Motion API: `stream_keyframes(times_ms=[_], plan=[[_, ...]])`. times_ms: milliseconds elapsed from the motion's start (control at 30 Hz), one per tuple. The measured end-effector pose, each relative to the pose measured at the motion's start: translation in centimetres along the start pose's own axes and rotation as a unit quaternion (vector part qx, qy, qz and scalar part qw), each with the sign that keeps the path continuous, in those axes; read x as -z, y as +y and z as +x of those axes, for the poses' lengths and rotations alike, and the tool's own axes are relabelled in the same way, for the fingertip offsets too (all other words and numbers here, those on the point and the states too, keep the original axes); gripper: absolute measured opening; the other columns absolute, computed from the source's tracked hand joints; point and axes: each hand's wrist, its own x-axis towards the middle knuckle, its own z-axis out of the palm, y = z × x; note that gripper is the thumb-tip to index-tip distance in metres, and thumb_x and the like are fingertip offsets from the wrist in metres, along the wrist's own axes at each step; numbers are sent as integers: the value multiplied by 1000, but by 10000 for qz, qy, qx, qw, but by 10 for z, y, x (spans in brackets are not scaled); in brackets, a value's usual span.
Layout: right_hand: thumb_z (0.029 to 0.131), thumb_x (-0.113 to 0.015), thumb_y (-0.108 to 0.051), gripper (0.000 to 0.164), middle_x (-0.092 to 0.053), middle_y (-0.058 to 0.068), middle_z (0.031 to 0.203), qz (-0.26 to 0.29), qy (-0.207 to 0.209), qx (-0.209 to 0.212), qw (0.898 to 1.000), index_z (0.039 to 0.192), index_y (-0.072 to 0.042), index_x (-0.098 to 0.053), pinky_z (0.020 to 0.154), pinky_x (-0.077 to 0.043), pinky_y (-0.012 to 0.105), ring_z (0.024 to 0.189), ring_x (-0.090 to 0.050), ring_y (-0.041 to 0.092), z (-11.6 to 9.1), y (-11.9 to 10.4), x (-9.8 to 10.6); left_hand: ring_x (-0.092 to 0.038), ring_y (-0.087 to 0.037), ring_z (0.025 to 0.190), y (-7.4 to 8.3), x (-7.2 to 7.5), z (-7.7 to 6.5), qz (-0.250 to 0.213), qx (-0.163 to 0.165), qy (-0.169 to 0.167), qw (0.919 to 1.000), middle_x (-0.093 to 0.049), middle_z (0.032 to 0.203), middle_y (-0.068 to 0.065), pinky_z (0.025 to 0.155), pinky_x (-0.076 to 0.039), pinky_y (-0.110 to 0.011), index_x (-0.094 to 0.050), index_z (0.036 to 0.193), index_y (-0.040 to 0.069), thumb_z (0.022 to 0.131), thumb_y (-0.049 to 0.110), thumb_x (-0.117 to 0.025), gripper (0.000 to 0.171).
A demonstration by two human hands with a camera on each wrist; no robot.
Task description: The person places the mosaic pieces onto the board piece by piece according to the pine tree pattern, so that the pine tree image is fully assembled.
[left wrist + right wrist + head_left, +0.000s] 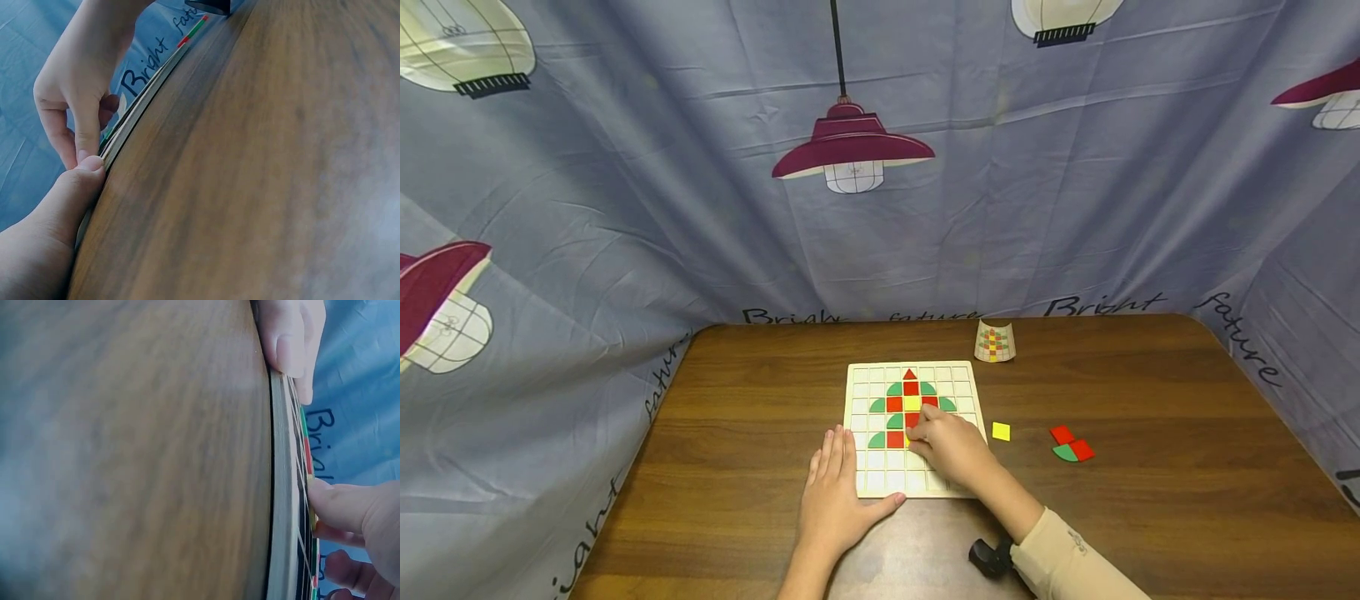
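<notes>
A pale square grid board [880,482] lies on the table with red, green and yellow flat tiles set in a tree-like pattern. My left hand [833,510] rests along the board's left side, fingers straight, its thumb [78,184] on the near edge. Over the lower middle of the pattern, my right hand [953,446] pinches a yellow square tile [909,443] between thumb and fingertips, at the board's surface. That hand hides some cells on the right. In the right wrist view its thumb [342,506] touches the yellow piece's edge.
Right of the board lies a loose yellow square [1001,431]. Farther right are two red squares [1082,450] and a green quarter-circle [1064,453]. A curled pattern card [995,342] stands behind the board. A black object [988,558] sits by the right sleeve. A curtain [880,250] surrounds the table.
</notes>
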Motion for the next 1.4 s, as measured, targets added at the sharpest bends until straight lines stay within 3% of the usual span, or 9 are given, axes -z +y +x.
stream_keyframes(times_ms=[167,300,600,800,967,1200,1400], plan=[[85,-78,-21,8,-61,-11,86,103,-63,-63,9999,93,-21,-80,59,-47,22,73,-58,5,-5,3,9,-19,-27,154,0,0,-1,-23,-17,50,10000,-24,165,-12,124,-22,-47,-26,156,3,70,91,-51,125],[87,-76,-23,18,-67,-9,96,324,-111,-489,9982,105,-19,-78,67,-52,30,80,-61,7,-10,15,25,-20,-27,154,0,0,-1,-53,-24,88,9999,-24,165,-12,124,-23,-47,-27,156,3,70,91,-52,125],[88,-75,-21,37,-68,3,110,507,35,-1436,9883,123,-10,-69,80,-56,49,102,-68,27,-48,83,68,-19,-27,154,0,0,0,-42,-27,68,10000,-24,165,-12,124,-22,-47,-26,156,3,69,91,-51,126],[88,-75,-23,44,-67,16,114,301,-59,-1751,9841,127,-4,-66,82,-51,55,104,-61,39,-75,123,86,-19,-27,154,-1,-1,0,50,-56,72,9999,-23,165,-12,124,-22,-47,-26,156,3,69,92,-49,127],[86,-76,-28,47,-65,21,117,164,-166,-1968,9802,124,-2,-67,83,-47,60,104,-56,45,-89,142,92,-20,-27,154,-1,-1,1,69,-70,99,9999,-24,165,-12,124,-22,-47,-26,156,3,69,93,-49,127],[85,-77,-31,42,-69,16,107,138,-325,-2112,9768,117,-5,-71,76,-48,58,100,-61,41,-97,151,94,-19,-27,154,0,-1,1,1,-51,84,10000,-24,165,-12,124,-23,-47,-26,156,3,69,92,-50,126],[86,-76,-20,31,-67,8,99,525,-251,-1971,9787,113,-4,-72,82,-50,54,96,-64,30,-101,156,91,-20,-27,154,0,0,1,1,-41,75,10000,-24,165,-12,124,-22,-47,-26,156,3,70,92,-50,126]])
